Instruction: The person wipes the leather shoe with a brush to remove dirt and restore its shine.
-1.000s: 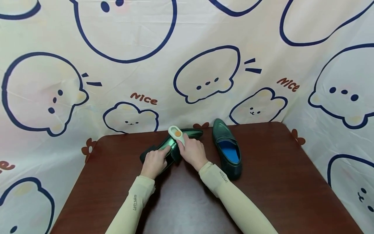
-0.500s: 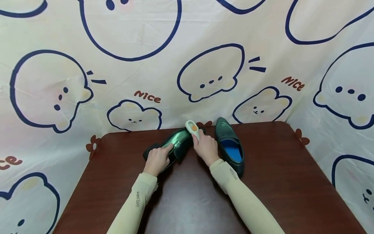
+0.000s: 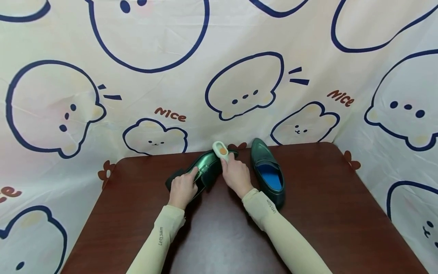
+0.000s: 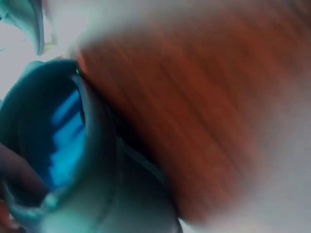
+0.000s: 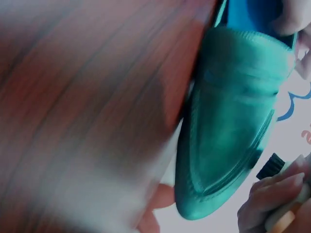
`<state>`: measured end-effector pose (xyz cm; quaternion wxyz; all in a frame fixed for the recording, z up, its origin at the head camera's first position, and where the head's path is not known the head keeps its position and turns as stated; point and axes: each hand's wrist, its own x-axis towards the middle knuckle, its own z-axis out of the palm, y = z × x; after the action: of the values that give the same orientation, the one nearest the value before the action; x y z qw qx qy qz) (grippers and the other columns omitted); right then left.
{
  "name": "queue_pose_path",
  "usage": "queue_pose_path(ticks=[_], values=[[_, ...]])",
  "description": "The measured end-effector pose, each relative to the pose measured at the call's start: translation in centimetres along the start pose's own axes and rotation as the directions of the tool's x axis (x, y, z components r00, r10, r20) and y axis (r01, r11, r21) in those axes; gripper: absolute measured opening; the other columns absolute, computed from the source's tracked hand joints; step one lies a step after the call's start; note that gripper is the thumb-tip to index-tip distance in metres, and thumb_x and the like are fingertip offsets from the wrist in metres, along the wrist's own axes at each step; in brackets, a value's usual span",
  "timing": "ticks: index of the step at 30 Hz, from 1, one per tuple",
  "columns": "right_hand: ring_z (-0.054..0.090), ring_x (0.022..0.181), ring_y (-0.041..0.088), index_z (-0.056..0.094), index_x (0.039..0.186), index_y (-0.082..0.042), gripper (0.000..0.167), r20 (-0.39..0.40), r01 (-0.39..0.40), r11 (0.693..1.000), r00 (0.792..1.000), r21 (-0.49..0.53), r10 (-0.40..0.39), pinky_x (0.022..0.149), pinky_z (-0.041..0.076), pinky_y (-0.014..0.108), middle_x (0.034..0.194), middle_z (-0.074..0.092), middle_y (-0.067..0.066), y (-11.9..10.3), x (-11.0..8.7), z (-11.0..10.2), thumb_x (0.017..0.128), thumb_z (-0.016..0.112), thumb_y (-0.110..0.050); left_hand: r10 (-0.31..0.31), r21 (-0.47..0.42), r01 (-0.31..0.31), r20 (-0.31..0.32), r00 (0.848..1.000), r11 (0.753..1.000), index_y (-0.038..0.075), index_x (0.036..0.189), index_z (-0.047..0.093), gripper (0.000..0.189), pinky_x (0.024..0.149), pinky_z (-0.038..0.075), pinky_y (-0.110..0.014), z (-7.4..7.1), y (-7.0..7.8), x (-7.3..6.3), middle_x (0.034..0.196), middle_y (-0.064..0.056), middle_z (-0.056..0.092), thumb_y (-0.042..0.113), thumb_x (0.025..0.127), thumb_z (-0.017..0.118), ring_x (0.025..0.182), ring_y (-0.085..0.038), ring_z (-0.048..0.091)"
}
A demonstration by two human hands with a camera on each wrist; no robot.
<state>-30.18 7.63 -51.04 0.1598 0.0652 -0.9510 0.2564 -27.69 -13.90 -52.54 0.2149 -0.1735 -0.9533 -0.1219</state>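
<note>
A glossy green loafer (image 3: 208,164) is tilted on its side, its toe pointing right. My left hand (image 3: 182,189) grips it at the opening, with a digit inside over the blue insole (image 4: 68,141) in the left wrist view. My right hand (image 3: 237,176) holds a small brush (image 3: 220,150) by its pale handle with an orange spot. The handle overlaps the loafer's toe in the head view. Dark bristles (image 5: 271,166) show beside the loafer's edge in the right wrist view, where the stitched upper (image 5: 238,111) is in plain sight.
A second green loafer (image 3: 268,171) with a blue insole stands upright to the right of my right hand. The brown wooden table (image 3: 325,213) ends at a cloth backdrop (image 3: 239,34) with cartoon drawings, close behind both shoes.
My right hand has moved the brush from the loafer's middle rightward to its toe, then slightly back over the last half second. My left hand keeps its hold at the opening.
</note>
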Motion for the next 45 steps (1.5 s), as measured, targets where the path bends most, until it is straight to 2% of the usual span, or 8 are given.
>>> queue_pose_path(ticks=[7,13,17,20,25,31,40,45], values=[[0.058,0.052,0.027,0.053,0.103,-0.006,0.039,0.038,0.051,0.998,0.998,0.021,-0.052,0.047,0.043,0.038,0.062,0.055,0.006,-2.2,0.2,0.7,0.111,0.043,-0.043,-0.111,0.052,0.113,-0.033,0.993,0.992,0.011,0.117,0.063,0.042,0.041,0.041,-0.044,0.0,1.0,0.2,0.067,-0.017,0.066,-0.005,0.078,0.068,0.042,-0.03,0.047],[0.058,0.051,0.026,0.053,0.103,-0.005,0.039,-0.006,0.023,0.999,1.0,0.04,-0.023,0.046,0.044,0.038,0.062,0.055,0.007,-2.4,1.0,1.4,0.112,0.042,-0.041,-0.124,0.051,0.125,-0.02,0.992,0.991,0.011,0.116,0.064,0.042,0.041,0.042,-0.045,0.3,1.2,0.5,0.066,-0.016,0.066,-0.006,0.077,0.068,0.041,-0.03,0.047],[0.058,0.05,0.026,0.052,0.102,-0.004,0.038,-0.016,0.003,0.999,1.0,0.041,-0.002,0.046,0.045,0.038,0.062,0.055,0.007,-2.1,1.4,1.6,0.111,0.043,-0.04,-0.095,0.056,0.094,0.016,0.995,0.994,0.012,0.113,0.063,0.039,0.041,0.042,-0.043,0.2,1.1,0.8,0.067,-0.015,0.067,-0.005,0.078,0.068,0.042,-0.029,0.048],[0.059,0.051,0.028,0.052,0.103,-0.004,0.038,-0.015,-0.006,0.998,1.0,0.056,0.007,0.047,0.046,0.039,0.064,0.056,0.008,-2.0,1.5,1.7,0.111,0.044,-0.04,-0.062,0.098,0.059,0.021,0.998,0.993,0.012,0.111,0.063,0.037,0.041,0.041,-0.042,-0.4,0.8,1.2,0.064,-0.014,0.064,-0.005,0.078,0.067,0.042,-0.028,0.047],[0.062,0.055,0.029,0.053,0.105,-0.003,0.04,0.008,-0.044,0.996,0.999,0.072,0.043,0.05,0.049,0.04,0.068,0.06,0.012,-1.9,1.5,1.7,0.112,0.043,-0.041,-0.004,0.186,0.007,-0.017,1.0,0.983,0.011,0.103,0.061,0.032,0.039,0.036,-0.037,-1.6,0.6,1.6,0.056,-0.011,0.051,-0.009,0.079,0.067,0.04,-0.024,0.04],[0.065,0.058,0.032,0.054,0.107,-0.002,0.04,0.014,-0.054,0.996,0.998,0.069,0.053,0.053,0.052,0.042,0.071,0.063,0.014,-2.0,1.4,1.8,0.111,0.043,-0.04,0.107,0.253,-0.088,-0.063,0.992,0.963,0.009,0.091,0.056,0.023,0.039,0.045,-0.039,-2.4,1.0,1.8,0.055,-0.011,0.049,-0.007,0.083,0.069,0.041,-0.026,0.05],[0.064,0.058,0.034,0.054,0.109,-0.001,0.04,0.008,-0.117,0.992,0.993,0.039,0.117,0.053,0.052,0.046,0.073,0.066,0.018,-0.8,1.4,1.7,0.111,0.043,-0.04,0.139,0.3,-0.106,-0.091,0.986,0.948,0.007,0.082,0.048,0.023,0.04,0.047,-0.04,-2.1,1.2,1.6,0.052,-0.011,0.043,-0.008,0.088,0.064,0.041,-0.027,0.052],[0.068,0.065,0.038,0.055,0.124,0.004,0.047,0.014,-0.217,0.976,0.976,0.001,0.217,0.057,0.055,0.049,0.082,0.069,0.023,1.1,1.2,1.4,0.111,0.043,-0.039,0.173,0.305,-0.133,-0.109,0.979,0.943,0.007,0.08,0.046,0.025,0.04,0.048,-0.04,-2.0,1.1,1.5,0.051,-0.01,0.043,-0.009,0.088,0.064,0.04,-0.026,0.052]])
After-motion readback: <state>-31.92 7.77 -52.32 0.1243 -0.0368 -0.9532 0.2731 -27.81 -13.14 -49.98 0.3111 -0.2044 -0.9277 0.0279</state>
